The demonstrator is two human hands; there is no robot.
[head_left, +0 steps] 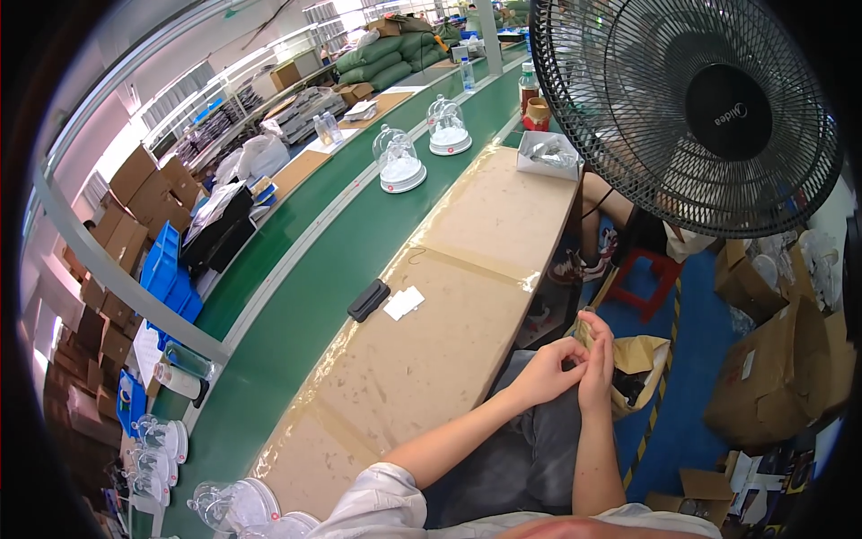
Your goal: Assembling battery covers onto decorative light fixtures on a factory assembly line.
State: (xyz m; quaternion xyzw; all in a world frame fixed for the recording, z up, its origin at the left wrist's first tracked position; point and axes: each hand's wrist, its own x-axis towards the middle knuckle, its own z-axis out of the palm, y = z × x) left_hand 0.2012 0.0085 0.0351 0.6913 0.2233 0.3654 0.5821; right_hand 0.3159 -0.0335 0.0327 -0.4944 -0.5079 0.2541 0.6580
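My two hands meet above my lap, to the right of the cardboard-covered worktop (404,359). The fingers of my left hand (558,366) are curled in, thumb and forefinger forming a ring against the other palm. My right hand (596,357) is upright beside it, its fingers pressed together and bent over. Whatever lies between the fingers is hidden or too small to name. Just beyond the hands, an open tan bag (648,355) holds dark things. A black oblong case (368,300) and some white paper slips (404,303) lie on the worktop.
Glass domes on white bases (401,171) stand on the green conveyor (314,260); more domes (238,505) are at lower left. A large black fan (691,108) looms at upper right. A red stool (643,280) and cardboard boxes (763,373) are on the blue floor.
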